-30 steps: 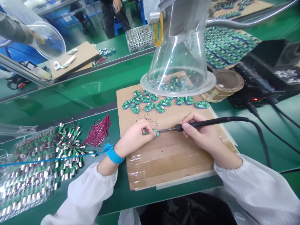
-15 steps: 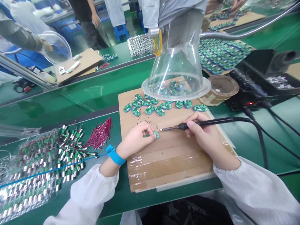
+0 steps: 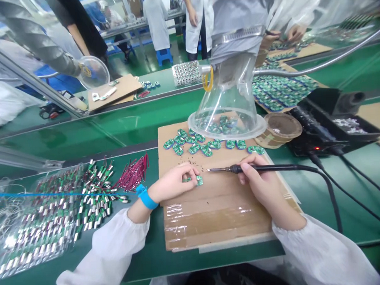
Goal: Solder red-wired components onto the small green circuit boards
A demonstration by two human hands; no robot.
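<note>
My left hand (image 3: 178, 181), with a blue strap (image 3: 146, 197) round its wrist, pinches a small green circuit board (image 3: 200, 181) against the cardboard sheet (image 3: 224, 227). Its fingers cover part of the board. A soldering iron (image 3: 235, 168) is gripped in my right hand (image 3: 259, 176), its tip pointing left, just above and to the right of the board and apart from it. Small dark bits lie on the cardboard near my left fingers. Several more circuit boards (image 3: 194, 148) are spread along the far part of the cardboard, some seen through the clear fume hood (image 3: 230, 108).
Red wires (image 3: 133, 173) and metal-ended parts with wires (image 3: 97, 193) lie at left beside plastic-bagged ones (image 3: 40, 224). A round tub (image 3: 279, 129) and a black soldering station (image 3: 321, 126) stand at right, with the iron's cable trailing there. Co-workers are beyond the bench.
The view has shifted, so the bench appears slightly lower and further right. The iron's tip is a little further from the board. Both hands keep their holds.
</note>
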